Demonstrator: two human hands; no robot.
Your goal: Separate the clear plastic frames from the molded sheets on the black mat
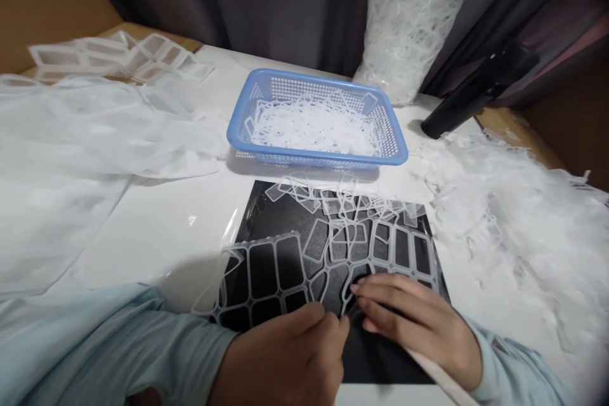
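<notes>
A sheet of joined translucent rectangular plastic frames (277,297) lies across a black mat (375,361). My left hand (299,352) is closed in a pinch at the sheet's near middle, its thumb and forefinger on a thin strip. Close beside it, my right hand (413,323) has its fingers together and curled over the right part of the sheet, gripping its edge; the palm side is hidden. Between the hands the strips bend out of shape. Several loose small rectangular frames (316,240) lie beyond the sheet, some overlapping.
A blue basket (314,155) behind the mat holds many loose frames. A clear bag of white pieces (409,32) stands behind it, near a black cylindrical object (464,104). Stacked frame sheets (104,120) cover the left; a heap of white scraps (533,228) covers the right.
</notes>
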